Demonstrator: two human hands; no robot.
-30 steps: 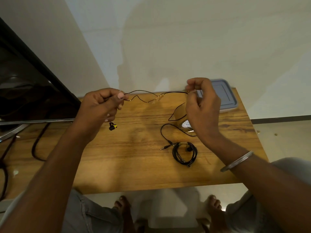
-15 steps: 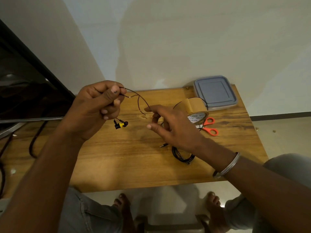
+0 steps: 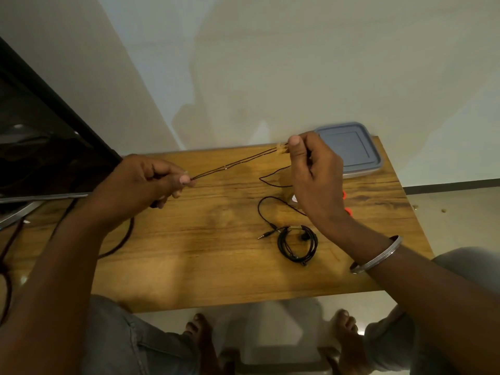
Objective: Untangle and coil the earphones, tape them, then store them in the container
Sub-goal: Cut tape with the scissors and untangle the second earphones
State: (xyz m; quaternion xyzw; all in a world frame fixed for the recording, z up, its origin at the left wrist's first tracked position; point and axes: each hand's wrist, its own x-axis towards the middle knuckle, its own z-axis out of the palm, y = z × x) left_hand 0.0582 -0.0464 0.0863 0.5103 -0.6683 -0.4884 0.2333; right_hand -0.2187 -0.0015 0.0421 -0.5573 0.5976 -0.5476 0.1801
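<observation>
Earphones point(image 3: 232, 165) run taut left of the container point(image 3: 354, 147), ends pinched by left grip point(image 3: 146, 182) and right grip point(image 3: 316, 174), likely to straighten kinks.

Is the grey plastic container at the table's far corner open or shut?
Shut. The grey rectangular plastic container has its flat lid seated on top; its inside is hidden.
</observation>
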